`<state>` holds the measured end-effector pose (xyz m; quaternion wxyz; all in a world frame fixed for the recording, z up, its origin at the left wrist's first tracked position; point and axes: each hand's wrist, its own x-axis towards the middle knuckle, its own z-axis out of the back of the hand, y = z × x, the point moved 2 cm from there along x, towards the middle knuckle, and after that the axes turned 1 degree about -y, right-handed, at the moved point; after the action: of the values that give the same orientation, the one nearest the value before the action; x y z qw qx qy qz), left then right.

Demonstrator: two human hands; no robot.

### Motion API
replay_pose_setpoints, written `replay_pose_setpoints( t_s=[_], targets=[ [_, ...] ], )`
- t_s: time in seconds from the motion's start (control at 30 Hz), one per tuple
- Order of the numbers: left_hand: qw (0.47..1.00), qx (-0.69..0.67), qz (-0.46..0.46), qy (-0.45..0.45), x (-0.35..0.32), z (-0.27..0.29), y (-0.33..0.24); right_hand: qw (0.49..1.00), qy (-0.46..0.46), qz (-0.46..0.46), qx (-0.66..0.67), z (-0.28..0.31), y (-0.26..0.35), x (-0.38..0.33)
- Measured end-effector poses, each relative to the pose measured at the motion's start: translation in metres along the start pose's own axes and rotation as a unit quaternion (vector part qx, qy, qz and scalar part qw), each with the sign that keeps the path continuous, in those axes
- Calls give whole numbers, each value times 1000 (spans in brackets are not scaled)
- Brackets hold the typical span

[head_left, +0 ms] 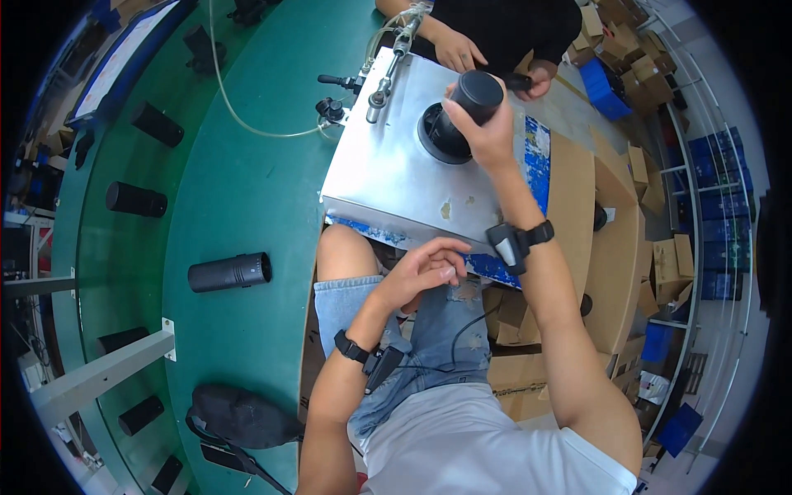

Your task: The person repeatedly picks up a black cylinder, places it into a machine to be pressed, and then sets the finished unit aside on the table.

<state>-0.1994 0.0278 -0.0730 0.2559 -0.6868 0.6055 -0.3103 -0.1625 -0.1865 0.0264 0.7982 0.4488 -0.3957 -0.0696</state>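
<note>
While the right hand closes its fingers around a black cylinder seated in the metal fixture socket — rigid, probably light, smooth; grasp mid-barrel — the left hand rests loosely curled, empty.

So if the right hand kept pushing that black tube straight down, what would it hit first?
Most likely the round black socket on the metal box; the right hand holds the black tube just above it. Depth is hard to judge.

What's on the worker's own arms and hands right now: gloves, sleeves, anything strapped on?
Both hands are bare, no gloves. Each wrist carries a black strap with a small dark device clipped to it: left wrist device, right wrist device. A thin black cable trails from the left one. The forearms are uncovered; a white short-sleeved shirt is worn.
</note>
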Motion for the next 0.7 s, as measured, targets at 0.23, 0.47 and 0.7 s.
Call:
replay_pose_setpoints(
  t_s=[0.23,0.47,0.7],
  targets=[
    [1000,-7,-23,-4,-7,-5,-6,983,-165,-54,-65,-19,-14,-14],
    [961,173,-175,-125,-5,20,-112,960,-239,-43,-136,-29,4,-13],
    [865,386,-199,-251,65,136,-215,986,69,-145,44,14,-12,-9]
  ],
)
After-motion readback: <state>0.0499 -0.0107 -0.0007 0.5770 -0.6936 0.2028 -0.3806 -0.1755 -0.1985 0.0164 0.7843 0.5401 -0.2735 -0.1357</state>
